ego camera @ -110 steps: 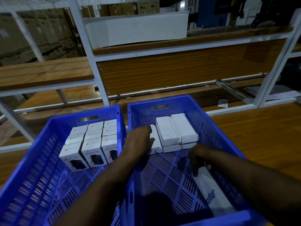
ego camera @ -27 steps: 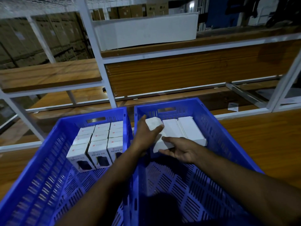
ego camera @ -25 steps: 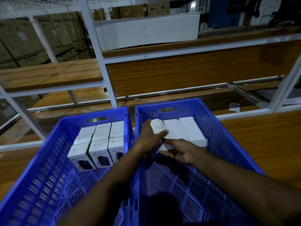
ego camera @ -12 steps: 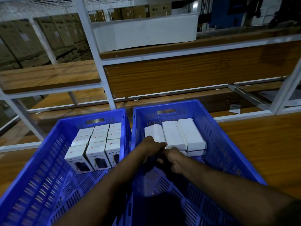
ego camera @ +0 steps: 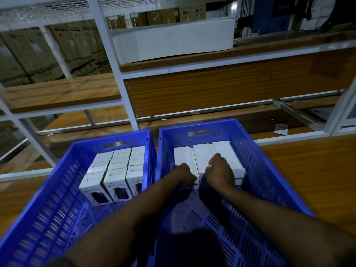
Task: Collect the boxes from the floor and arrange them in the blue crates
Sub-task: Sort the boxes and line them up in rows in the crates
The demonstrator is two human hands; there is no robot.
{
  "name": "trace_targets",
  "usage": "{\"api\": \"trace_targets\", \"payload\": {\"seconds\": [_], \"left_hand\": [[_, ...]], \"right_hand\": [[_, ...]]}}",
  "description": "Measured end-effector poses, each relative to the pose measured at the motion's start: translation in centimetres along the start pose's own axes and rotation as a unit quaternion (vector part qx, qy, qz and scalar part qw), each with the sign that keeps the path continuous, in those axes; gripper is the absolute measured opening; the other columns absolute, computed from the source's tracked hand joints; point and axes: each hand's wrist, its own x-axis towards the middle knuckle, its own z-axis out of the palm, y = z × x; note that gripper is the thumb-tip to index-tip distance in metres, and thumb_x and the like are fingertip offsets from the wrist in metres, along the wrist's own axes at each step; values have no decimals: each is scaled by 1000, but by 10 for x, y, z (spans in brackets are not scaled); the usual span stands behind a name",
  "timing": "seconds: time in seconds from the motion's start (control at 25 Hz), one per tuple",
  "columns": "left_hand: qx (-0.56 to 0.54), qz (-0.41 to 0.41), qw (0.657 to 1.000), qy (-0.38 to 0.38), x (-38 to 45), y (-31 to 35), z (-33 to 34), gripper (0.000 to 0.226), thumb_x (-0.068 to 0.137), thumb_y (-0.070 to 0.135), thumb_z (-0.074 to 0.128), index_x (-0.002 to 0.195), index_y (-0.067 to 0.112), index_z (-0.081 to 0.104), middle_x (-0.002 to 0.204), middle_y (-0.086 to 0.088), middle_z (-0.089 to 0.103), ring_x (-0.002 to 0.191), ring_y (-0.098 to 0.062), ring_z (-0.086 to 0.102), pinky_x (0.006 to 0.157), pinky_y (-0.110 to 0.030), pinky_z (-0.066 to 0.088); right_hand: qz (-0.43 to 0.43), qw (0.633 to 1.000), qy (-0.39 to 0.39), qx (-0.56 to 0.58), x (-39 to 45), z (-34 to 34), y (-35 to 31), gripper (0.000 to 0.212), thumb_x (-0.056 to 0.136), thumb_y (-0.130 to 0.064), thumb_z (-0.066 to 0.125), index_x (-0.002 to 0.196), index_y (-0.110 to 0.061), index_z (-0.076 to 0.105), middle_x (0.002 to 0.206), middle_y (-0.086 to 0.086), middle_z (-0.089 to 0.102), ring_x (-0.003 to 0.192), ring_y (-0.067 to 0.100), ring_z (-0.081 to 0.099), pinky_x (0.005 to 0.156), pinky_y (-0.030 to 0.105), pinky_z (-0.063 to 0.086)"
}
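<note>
Two blue crates stand side by side on the wooden floor. The left crate (ego camera: 63,182) holds several white boxes labelled HALLEY 20K (ego camera: 115,177), packed upright at its far end. At the far end of the right crate (ego camera: 269,174), three plain white boxes (ego camera: 202,154) lie flat side by side on a lower layer. My left hand (ego camera: 184,173) curls round the near end of the leftmost white box (ego camera: 182,156). Over the near ends of the middle box and the right box (ego camera: 224,149), my right hand (ego camera: 219,175) grips with its fingers curled.
A white metal rack (ego camera: 115,74) with wooden shelf boards rises just behind the crates. Brown cartons (ego camera: 38,54) are stacked beyond it. Wooden floor (ego camera: 308,170) stretches to the right. A small slip of paper (ego camera: 281,129) lies under the rack.
My left hand set a white box down as the leftmost of the top row. Both hands then slid to the boxes' near ends. The right hand has now moved onto the middle and right boxes.
</note>
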Motion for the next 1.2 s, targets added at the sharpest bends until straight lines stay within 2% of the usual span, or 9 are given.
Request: {"api": "trace_targets", "payload": {"seconds": [0.12, 0.24, 0.32, 0.44, 0.56, 0.68, 0.84, 1.04, 1.2], "left_hand": [[99, -15, 995, 6, 10, 2, 11, 77, 102, 34, 53, 155, -1, 10, 162, -29, 8, 151, -43, 13, 121, -46, 22], [120, 28, 992, 33, 12, 11, 14, 82, 101, 29, 56, 157, 0, 5, 165, -22, 3, 153, -39, 1, 124, -43, 9], [128, 32, 990, 43, 14, 18, 15, 87, 100, 32, 58, 157, 0, 0, 166, -20, 0, 154, -37, -3, 125, -43, 3], [82, -6, 996, 41, 22, 22, 26, 106, 93, 41, 67, 158, 9, -9, 167, -15, -14, 153, -36, -14, 122, -61, 7], [65, -21, 996, 54, 26, 26, 40, 104, 92, 35, 70, 160, 20, -8, 167, -7, -18, 153, -33, -17, 110, -77, 18], [85, -4, 993, 86, 28, 23, 48, 100, 93, 25, 69, 160, 25, -6, 168, -7, -11, 154, -34, -10, 108, -77, 24], [150, 20, 985, 84, 27, 19, 55, 113, 87, 14, 73, 159, 24, -13, 167, -12, -15, 153, -38, -14, 106, -79, 23], [175, 11, 982, 72, 26, 21, 60, 121, 85, 21, 76, 157, 21, -21, 165, -10, -25, 150, -39, -23, 104, -84, 13], [193, 9, 978, 76, 29, 20, 64, 130, 80, 29, 82, 155, 20, -23, 164, -12, -26, 149, -41, -24, 105, -84, 13]], "right_hand": [[-65, 979, 90, -170, 15, -8, 27, 26, 91, -25, 59, 115, -15, 56, 120, 9, 54, 112, 26, 48, 90, 39, 46], [-52, 976, 40, -208, 22, -1, 54, 50, 97, -46, 47, 135, -14, 48, 144, 13, 44, 133, 29, 38, 110, 43, 35], [-51, 979, -3, -197, 23, 5, 65, 64, 99, -56, 34, 150, -17, 34, 159, 14, 26, 146, 31, 22, 119, 45, 18], [-67, 977, -39, -197, 23, 8, 72, 78, 95, -68, 23, 157, -21, 17, 165, 10, 7, 151, 30, 2, 121, 45, 2], [-78, 971, -32, -222, 25, 11, 77, 81, 93, -70, 19, 158, -22, 11, 165, 10, 3, 152, 30, -1, 121, 46, 0], [-93, 967, -26, -236, 27, 12, 78, 79, 95, -68, 17, 157, -20, 12, 165, 11, 5, 152, 30, 0, 121, 46, 1], [-106, 964, -21, -241, 30, 10, 79, 78, 96, -66, 17, 158, -19, 13, 165, 11, 5, 152, 30, 0, 123, 46, 2], [-119, 961, -19, -250, 27, 11, 80, 98, 80, -72, -9, 158, -17, 10, 165, 11, 4, 152, 27, -1, 123, 44, -2], [-116, 961, -19, -249, 28, 10, 78, 83, 94, -68, 11, 157, -16, 12, 165, 12, 6, 152, 26, 0, 124, 45, 1]]}}
